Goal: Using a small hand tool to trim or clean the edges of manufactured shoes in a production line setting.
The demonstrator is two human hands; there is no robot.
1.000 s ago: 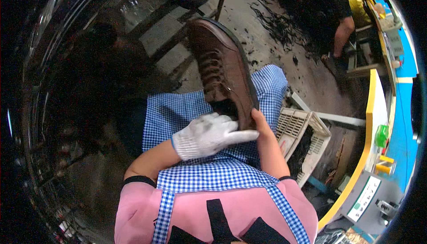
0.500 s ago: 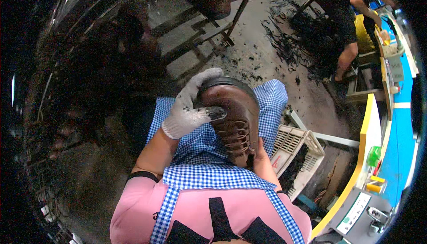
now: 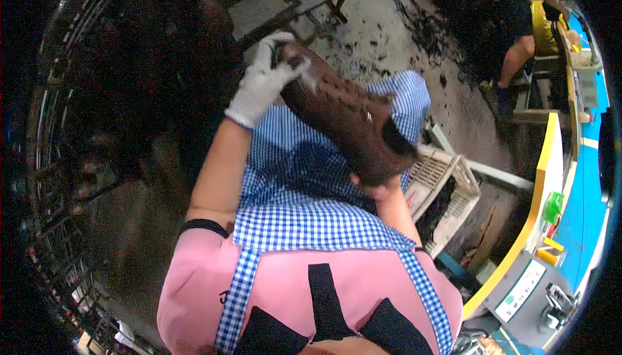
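A brown lace-up leather boot point(image 3: 337, 105) is held slantwise over my lap, its toe up to the left and its collar opening down to the right. My left hand point(image 3: 258, 81), in a white knit glove with a dark thumb tip, grips the toe end, thumb on the upper. My right hand point(image 3: 382, 190) is bare and holds the boot from below near its heel end; its fingers are partly hidden and slightly blurred. Beneath the boot lies my blue-and-white checked apron point(image 3: 285, 193).
To my right stands a cream plastic crate point(image 3: 447, 193). Beyond it runs a yellow-edged workbench point(image 3: 544, 180) with a blue belt point(image 3: 583, 206). A seated person point(image 3: 518, 57) is at the far right. Dark scraps point(image 3: 421, 24) litter the floor ahead.
The boot has turned from nearly upright to slanted, its collar swinging out to the right. My left hand has moved farther away with the toe, and my right hand has shifted slightly farther away.
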